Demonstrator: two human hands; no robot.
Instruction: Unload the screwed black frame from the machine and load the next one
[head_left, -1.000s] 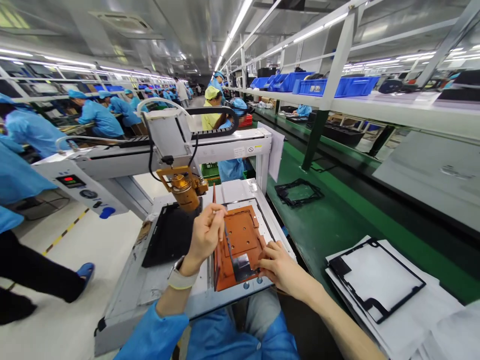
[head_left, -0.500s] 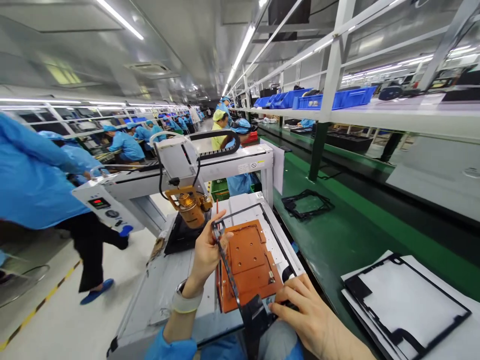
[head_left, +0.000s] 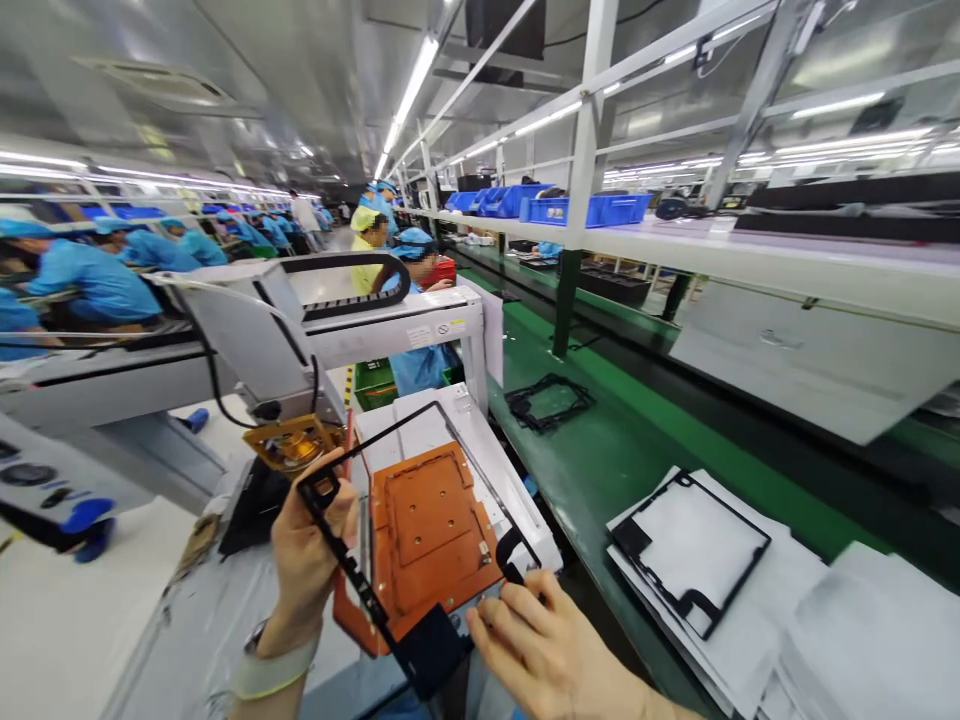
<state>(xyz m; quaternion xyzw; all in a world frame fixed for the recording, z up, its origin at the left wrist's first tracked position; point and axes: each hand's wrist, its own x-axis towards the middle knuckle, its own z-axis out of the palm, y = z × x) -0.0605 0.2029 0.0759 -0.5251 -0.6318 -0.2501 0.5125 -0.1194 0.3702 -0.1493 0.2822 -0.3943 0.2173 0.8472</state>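
Note:
I hold a thin black rectangular frame (head_left: 357, 583) lifted above an orange fixture plate (head_left: 424, 530) on the white machine bed (head_left: 480, 462). My left hand (head_left: 307, 552) pinches the frame's left edge near its upper corner. My right hand (head_left: 547, 650) grips the frame's near right corner with curled fingers. The frame is tilted, its far side raised over the plate. A brass dispensing head (head_left: 294, 443) hangs just behind my left hand.
A white gantry beam (head_left: 225, 362) spans the machine. Another black frame (head_left: 688, 548) lies on white sheets at right, and a further one (head_left: 550, 402) on the green conveyor (head_left: 630, 450). Blue bins (head_left: 577, 208) line the shelf. Several co-workers in blue coats work at left and behind.
The black frame has come up off the orange plate, held in both hands, and moved toward me. My view has shifted right and closer; a passing person at left is gone.

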